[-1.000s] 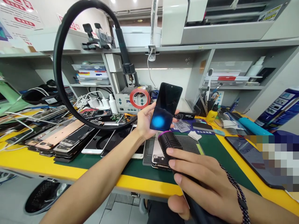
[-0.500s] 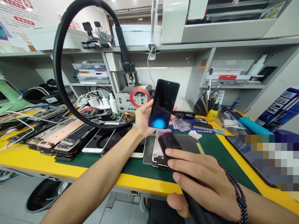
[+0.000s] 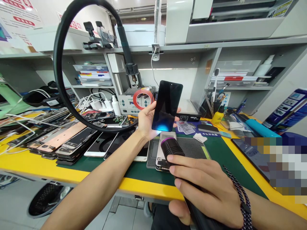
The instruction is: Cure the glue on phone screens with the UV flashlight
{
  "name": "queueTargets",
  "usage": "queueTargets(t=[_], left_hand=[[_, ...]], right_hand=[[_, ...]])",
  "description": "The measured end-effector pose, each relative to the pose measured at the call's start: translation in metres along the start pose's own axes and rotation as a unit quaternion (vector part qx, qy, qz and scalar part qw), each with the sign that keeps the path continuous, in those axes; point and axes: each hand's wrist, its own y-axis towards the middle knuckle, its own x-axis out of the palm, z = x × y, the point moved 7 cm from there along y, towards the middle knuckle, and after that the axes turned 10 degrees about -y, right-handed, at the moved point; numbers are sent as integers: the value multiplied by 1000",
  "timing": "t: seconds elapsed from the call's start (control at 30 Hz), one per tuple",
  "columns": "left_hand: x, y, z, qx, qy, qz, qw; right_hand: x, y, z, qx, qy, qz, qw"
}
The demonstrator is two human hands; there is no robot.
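Note:
My left hand (image 3: 146, 123) is closed around the lower edge of a black phone screen (image 3: 167, 105), holding it upright above the bench. A blue glow lights the screen's bottom part. My right hand (image 3: 203, 188) grips a black torch (image 3: 170, 148) with a purple ring at its head, aimed up at the screen from just below. Under the torch a phone body (image 3: 161, 158) lies on a grey perforated mat (image 3: 192, 147) on the green bench mat (image 3: 144, 171).
Several opened phones and screens (image 3: 64, 140) are stacked on the left of the yellow-edged bench (image 3: 31, 166). A black hose loop (image 3: 59, 64), a red tape roll (image 3: 142, 99), a soldering station (image 3: 127, 103) and tool holders (image 3: 213, 105) stand behind. A dark screen (image 3: 249, 156) lies at right.
My left hand has raised the screen slightly and the blue glow has shrunk to its bottom edge. The torch has shifted a little to the left.

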Motion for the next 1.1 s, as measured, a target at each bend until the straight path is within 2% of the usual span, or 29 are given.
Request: queueTargets(t=[0.1, 0.17, 0.3, 0.7, 0.9, 1.1], left_hand=[[-2, 0, 4, 21, -15, -6, 1000], [-4, 0, 6, 31, -28, 0, 999], [-5, 0, 7, 34, -34, 6, 999], [0, -1, 7, 32, -16, 3, 999], [4, -3, 6, 31, 2, 1, 1000], [11, -6, 7, 30, 6, -28, 999]], right_hand=[[6, 0, 3, 15, -14, -76, 997], [4, 1, 8, 35, -26, -105, 994], [-5, 1, 15, 75, -42, -72, 994], [0, -7, 24, 135, -76, -52, 986], [2, -5, 20, 97, -65, -81, 990], [1, -1, 13, 63, -53, -115, 990]])
